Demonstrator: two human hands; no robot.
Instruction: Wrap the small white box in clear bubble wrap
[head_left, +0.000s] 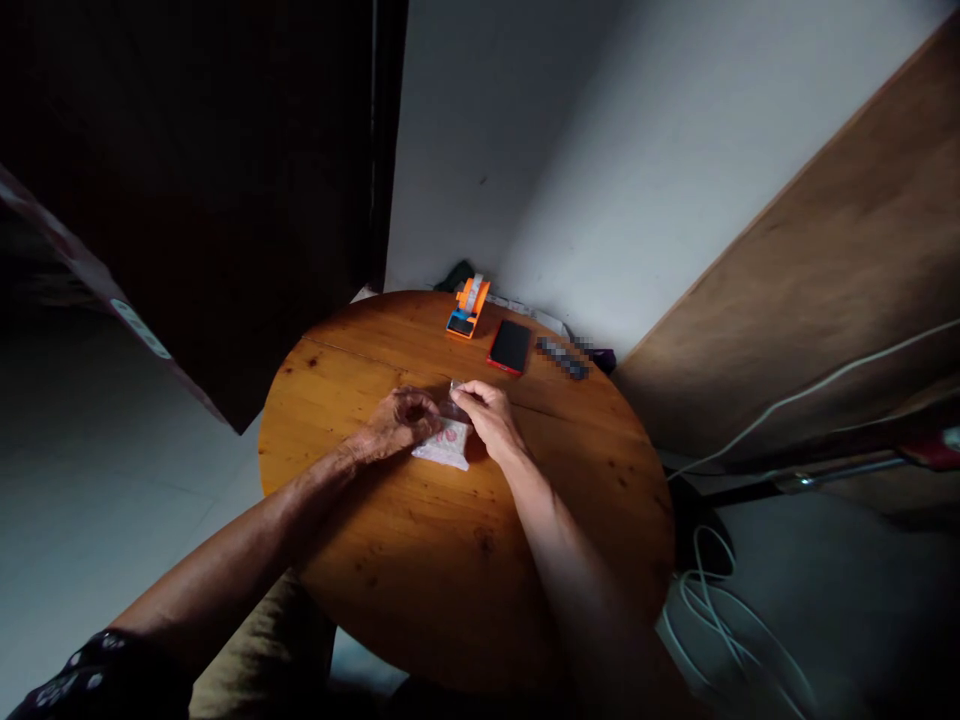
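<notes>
A small white packet (448, 443) with pink print lies flat near the middle of a round wooden table (420, 560). My left hand (397, 420) rests on its left end with the fingers curled down onto it. My right hand (489, 412) sits at its right end and pinches a small clear strip, perhaps tape or the packet's top edge, at the far side. Both hands touch the packet and nearly meet above it.
At the table's far edge stand an orange tape dispenser (468, 306), a red-edged phone (510, 346) lying flat and a small dark object (562, 357). A white wall is behind, a dark door to the left, a wooden board (825, 270) to the right, white cables (720, 610) on the floor.
</notes>
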